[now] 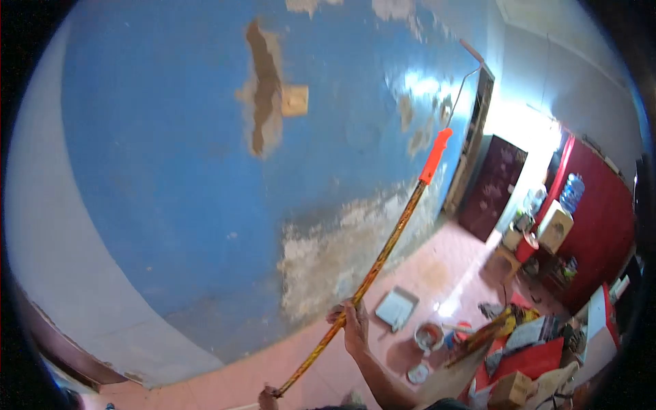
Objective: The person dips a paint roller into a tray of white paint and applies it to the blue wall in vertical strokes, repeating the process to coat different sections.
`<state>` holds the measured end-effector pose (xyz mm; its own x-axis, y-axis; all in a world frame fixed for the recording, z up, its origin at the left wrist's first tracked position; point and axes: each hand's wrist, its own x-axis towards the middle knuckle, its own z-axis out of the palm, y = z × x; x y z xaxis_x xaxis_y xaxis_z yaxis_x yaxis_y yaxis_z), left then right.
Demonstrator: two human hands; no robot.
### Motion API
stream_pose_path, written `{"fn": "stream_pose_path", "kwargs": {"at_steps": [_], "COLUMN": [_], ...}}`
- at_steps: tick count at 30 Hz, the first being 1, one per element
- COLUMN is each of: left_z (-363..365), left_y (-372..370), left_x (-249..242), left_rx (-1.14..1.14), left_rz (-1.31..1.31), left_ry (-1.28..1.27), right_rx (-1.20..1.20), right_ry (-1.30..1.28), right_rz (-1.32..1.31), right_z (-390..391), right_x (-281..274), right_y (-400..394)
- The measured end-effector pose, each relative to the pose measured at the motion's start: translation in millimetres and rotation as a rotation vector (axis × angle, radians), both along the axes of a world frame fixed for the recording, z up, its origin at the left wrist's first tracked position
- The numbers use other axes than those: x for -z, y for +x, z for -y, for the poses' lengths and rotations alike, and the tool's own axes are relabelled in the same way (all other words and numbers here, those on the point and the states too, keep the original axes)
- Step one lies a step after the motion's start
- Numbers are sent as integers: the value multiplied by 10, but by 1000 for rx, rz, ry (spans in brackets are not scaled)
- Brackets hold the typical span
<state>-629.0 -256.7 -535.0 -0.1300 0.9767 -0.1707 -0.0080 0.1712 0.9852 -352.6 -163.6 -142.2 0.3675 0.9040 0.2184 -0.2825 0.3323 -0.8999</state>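
A long paint roller pole (389, 249), mottled brown and yellow, slants up to the right in front of the blue wall (171, 150). My right hand (352, 321) wraps round its lower middle. Near the bottom end of the pole, my left hand (268, 397) is closed on it, partly cut off by the frame edge. An orange handle (436, 157) tops the pole, and from it a thin wire frame reaches to the narrow roller (471, 51) by the wall's far right part.
The wall has a brown bare strip (263, 89) beside a switch plate (295, 100) and a large peeled area (328, 253). On the pink floor (437, 263) stand a paint tray (396, 309) and a bucket (429, 336). Household clutter (526, 355) fills the lower right.
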Motion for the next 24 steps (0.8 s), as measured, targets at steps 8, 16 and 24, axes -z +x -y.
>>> {"fn": "stream_pose_path", "kwargs": {"at_steps": [8,16,24], "left_z": [-1053,-1579,-1579], "left_y": [1755,2691,2965], "left_x": [-3291,-5077,-5087], "left_rx": [346,541,552], "left_rz": [-214,-304,-72], "left_ry": [224,912,686], "right_rx": [-44,-80,-122], "right_ry": [126,96,-68], "right_rz": [-216,-56,158], "right_z": [-192,-48,-159], "right_x": [-505,179,940], "right_y": [322,606,1029]}}
